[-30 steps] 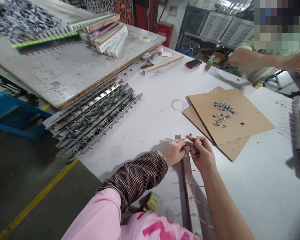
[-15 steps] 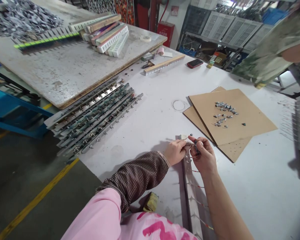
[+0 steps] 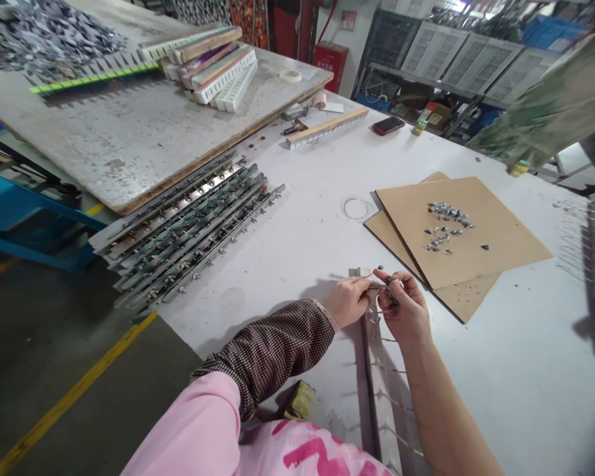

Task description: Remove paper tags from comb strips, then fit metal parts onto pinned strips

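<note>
My left hand (image 3: 348, 302) is closed at the far end of a long narrow bar (image 3: 383, 406), its fingertips pinching a thin stick that runs towards my other hand. Along the bar's right side, several thin sticks with reddish ends (image 3: 400, 371) jut out. Just across the bar, my right hand (image 3: 410, 309) is closed around a few small dark grey pieces (image 3: 391, 292), with the thumb and index finger meeting near the stick's end. Exactly how stick and pieces touch is hidden by the fingers. Similar small grey pieces (image 3: 449, 213) lie scattered on a brown board (image 3: 506, 231).
Many slatted metal bars (image 3: 198, 225) are stacked at left, beside a higher worn table (image 3: 143, 145). A slotted wooden strip (image 3: 327, 129) and a phone (image 3: 388, 125) lie further back. A yellow block (image 3: 300, 400) sits near my body. Another person (image 3: 540, 112) stands at right.
My hands hold nearly the same pose and place. At the right, the other person's arm and clothing have shifted; the view has moved very slightly.
</note>
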`<state>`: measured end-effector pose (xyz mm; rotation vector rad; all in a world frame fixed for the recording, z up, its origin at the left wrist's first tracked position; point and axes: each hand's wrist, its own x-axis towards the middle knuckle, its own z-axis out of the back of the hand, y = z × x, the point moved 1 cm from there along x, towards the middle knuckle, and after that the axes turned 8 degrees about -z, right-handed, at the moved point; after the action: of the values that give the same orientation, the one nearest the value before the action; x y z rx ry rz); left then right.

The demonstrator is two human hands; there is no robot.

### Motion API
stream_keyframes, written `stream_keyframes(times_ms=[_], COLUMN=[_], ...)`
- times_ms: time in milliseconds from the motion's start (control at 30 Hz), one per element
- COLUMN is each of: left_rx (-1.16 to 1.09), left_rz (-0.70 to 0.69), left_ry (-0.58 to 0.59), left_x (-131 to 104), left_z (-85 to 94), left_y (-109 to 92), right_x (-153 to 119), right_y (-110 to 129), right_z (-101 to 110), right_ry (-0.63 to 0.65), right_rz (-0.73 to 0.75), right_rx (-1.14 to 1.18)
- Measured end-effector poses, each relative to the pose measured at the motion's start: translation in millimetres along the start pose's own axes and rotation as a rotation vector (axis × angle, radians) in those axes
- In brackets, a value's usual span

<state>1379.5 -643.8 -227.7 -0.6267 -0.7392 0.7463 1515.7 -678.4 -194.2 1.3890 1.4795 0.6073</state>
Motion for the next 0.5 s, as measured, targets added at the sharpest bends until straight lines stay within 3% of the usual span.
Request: stream_keyframes(times_ms=[500], left_rx=[-0.005], left_rz=[-0.001], left_ry=[-0.024], left_x=[-0.8], left_z=[-3.0], left_y=[1.6], right_x=[-3.7], right_y=[1.1], right_z=[9.9], right_ry=[-0.03], right_rz=[0.007], right_rx=[-0.051])
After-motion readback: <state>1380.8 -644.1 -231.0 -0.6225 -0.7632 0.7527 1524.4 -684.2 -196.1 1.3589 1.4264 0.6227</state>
